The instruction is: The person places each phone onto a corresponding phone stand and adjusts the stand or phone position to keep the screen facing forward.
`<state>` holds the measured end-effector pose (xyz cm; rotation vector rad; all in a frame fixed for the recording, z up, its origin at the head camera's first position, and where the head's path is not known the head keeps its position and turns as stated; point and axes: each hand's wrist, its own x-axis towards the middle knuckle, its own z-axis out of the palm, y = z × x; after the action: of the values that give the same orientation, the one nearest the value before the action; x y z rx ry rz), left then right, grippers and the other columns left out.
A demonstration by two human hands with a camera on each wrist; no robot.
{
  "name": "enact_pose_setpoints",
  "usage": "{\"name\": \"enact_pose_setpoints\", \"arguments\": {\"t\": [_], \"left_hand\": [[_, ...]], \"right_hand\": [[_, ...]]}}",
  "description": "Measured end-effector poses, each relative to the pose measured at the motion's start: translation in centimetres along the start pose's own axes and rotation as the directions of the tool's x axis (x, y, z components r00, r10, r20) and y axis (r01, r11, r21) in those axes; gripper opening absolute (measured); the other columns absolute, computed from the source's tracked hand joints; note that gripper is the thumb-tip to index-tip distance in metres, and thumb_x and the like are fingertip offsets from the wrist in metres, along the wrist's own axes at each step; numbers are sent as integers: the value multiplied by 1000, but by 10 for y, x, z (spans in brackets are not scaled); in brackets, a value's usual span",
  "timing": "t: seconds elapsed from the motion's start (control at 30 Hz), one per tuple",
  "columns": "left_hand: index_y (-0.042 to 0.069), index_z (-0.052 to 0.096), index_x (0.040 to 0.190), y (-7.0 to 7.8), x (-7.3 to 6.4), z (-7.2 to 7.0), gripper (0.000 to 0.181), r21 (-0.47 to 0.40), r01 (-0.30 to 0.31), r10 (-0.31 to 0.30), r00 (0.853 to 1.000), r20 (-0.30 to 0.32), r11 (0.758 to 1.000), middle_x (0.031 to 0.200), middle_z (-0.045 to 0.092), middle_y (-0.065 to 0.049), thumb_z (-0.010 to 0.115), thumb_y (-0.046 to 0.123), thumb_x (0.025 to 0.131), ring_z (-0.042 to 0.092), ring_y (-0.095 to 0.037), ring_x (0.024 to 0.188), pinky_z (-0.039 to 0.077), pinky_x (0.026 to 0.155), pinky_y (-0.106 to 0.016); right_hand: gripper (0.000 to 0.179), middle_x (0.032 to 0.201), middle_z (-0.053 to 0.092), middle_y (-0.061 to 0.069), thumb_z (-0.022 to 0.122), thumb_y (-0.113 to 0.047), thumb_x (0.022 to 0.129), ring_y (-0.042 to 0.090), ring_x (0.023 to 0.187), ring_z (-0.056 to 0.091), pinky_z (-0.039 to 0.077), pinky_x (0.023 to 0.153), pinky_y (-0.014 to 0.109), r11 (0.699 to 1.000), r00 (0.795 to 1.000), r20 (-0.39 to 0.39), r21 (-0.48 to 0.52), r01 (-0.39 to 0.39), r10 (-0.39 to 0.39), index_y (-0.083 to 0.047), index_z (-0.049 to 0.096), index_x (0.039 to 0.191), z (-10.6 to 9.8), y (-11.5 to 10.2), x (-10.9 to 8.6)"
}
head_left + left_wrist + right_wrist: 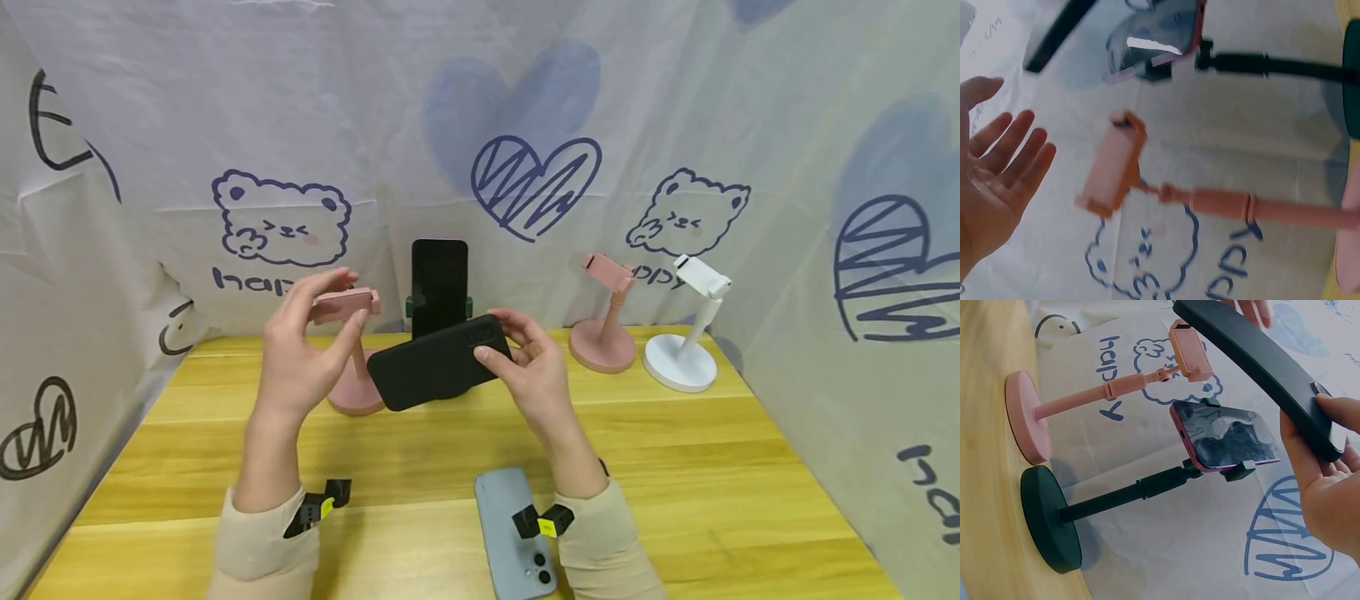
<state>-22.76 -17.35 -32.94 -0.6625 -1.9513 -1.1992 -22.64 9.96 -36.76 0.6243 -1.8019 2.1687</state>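
Note:
My right hand point(534, 367) pinches a black phone point(427, 367) by its camera end, thumb over the back and fingers behind. The phone hangs tilted above the table. My left hand point(1004, 181) has spread fingers and holds nothing. It overlaps the clamp of a pink phone stand point(358, 379) in the head view, but the left wrist view shows a gap between fingers and clamp point(1113, 169). Between the hands, a dark green stand point(1054, 519) carries another phone point(439, 279), partly hidden behind the black phone in the head view.
A light blue phone point(504, 508) lies on the wooden table point(712, 467) near the front, under my right forearm. At the back right stand a second pink stand point(603, 344) and a white stand point(681, 362). A printed cloth point(420, 100) hangs behind the table.

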Motion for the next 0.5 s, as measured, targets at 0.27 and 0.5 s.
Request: {"name": "enact_pose_setpoints", "arguments": {"t": [0.27, 0.5], "left_hand": [[6, 66, 134, 12, -4, 22, 50, -57, -32, 43, 978, 205, 998, 113, 71, -6, 81, -1, 87, 65, -19, 100, 53, 80, -18], [8, 71, 125, 17, -8, 32, 37, -17, 20, -14, 949, 314, 1000, 108, 70, -2, 82, 8, 90, 60, -13, 88, 49, 65, -22]], "right_hand": [[46, 116, 69, 0, 67, 14, 91, 16, 93, 70, 62, 82, 27, 998, 999, -23, 38, 42, -41, 7, 57, 135, -4, -6, -1], [45, 118, 69, 1, 65, 15, 91, 16, 103, 67, 61, 85, 26, 993, 994, -54, 62, 99, -96, 3, 59, 133, -13, -9, -1]]}}
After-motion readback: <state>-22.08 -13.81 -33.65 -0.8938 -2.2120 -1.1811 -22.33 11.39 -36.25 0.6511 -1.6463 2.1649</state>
